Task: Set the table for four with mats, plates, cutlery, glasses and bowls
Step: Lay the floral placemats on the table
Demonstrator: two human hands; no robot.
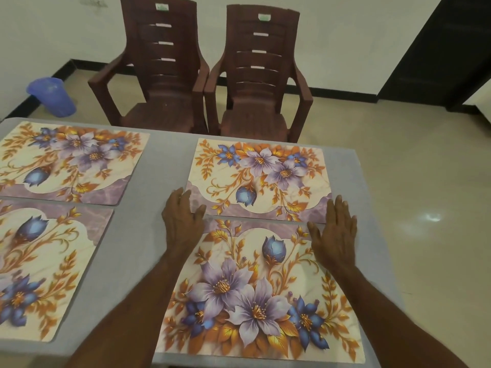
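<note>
Four rectangular floral mats lie flat on the grey table point(148, 235), paired two by two. Each shows purple and blue flowers, orange leaves, cream ground, mauve scalloped border. Far right mat point(259, 179) and near right mat point(255, 288) meet edge to edge. Left hand point(182, 216), fingers straight, rests on that seam's left end; right hand point(333, 232), fingers straight, on its right end. Far left mat point(71, 160) and near left mat point(45, 264) sit apart.

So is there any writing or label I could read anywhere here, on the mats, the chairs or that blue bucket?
No text can be read.
Left chair: small pale sticker on top of the backrest, too blurred to read.
Right chair: similar sticker, also unreadable.
Mats: floral print only, no lettering.
Blue bucket: no visible marking.
</note>
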